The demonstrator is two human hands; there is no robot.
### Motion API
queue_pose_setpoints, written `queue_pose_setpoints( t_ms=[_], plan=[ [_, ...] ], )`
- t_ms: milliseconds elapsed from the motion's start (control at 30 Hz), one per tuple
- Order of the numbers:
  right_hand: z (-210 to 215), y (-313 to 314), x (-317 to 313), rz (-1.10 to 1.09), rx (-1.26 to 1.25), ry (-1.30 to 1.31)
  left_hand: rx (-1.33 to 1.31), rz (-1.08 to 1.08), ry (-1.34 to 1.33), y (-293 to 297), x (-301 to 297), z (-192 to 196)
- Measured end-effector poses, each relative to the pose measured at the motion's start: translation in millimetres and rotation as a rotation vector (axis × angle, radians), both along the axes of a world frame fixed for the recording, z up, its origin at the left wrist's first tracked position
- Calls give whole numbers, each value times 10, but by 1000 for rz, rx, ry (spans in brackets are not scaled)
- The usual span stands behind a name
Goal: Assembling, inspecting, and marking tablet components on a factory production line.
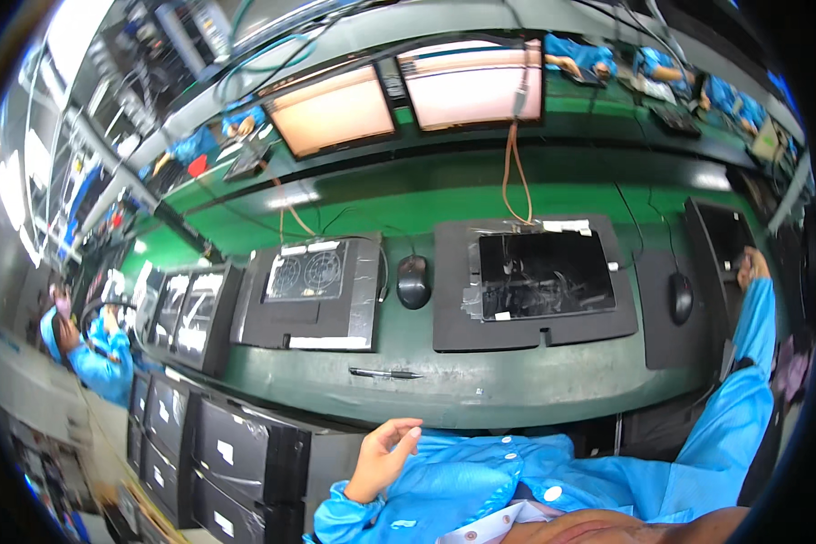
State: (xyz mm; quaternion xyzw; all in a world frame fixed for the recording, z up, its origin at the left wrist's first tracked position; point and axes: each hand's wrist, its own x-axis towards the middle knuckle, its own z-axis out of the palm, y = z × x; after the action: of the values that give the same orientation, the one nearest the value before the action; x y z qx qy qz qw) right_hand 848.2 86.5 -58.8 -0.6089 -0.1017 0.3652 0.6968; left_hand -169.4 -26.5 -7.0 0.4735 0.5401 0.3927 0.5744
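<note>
My left hand [385, 458] hovers in front of my body, near the bench's front edge, thumb and fingers loosely bent with a gap between them and nothing held. Out to the far right, my right hand [753, 268] is at the edge of a dark flat panel [727, 234] in a black tray [695, 220]. Its fingers are bent together; what they grip is too small to tell. A glossy black screen panel [547, 276] lies on a black foam pad [451, 322] before me, with a white tab at its right side. A black pen [385, 373] rests nearer to me.
Left on the green bench [480, 390] sits another foam pad [245, 322] with a clear-covered panel [305, 274]. Two black mice [413, 282] and cables lie around. Lit monitors [470, 86] stand behind. Stacked black trays [236, 453] fill the lower left; a co-worker [100, 358] sits beyond.
</note>
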Motion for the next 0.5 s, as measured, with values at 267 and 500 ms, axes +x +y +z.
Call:
queue_pose_setpoints(
  t_ms=[267,500],
  plan=[
    [309,460,599,-183,189,-256,275,-185,121,178,159,72],
    [1831,-190,-645,-221,193,-806,440,-314,92,440,498,338]
  ],
)
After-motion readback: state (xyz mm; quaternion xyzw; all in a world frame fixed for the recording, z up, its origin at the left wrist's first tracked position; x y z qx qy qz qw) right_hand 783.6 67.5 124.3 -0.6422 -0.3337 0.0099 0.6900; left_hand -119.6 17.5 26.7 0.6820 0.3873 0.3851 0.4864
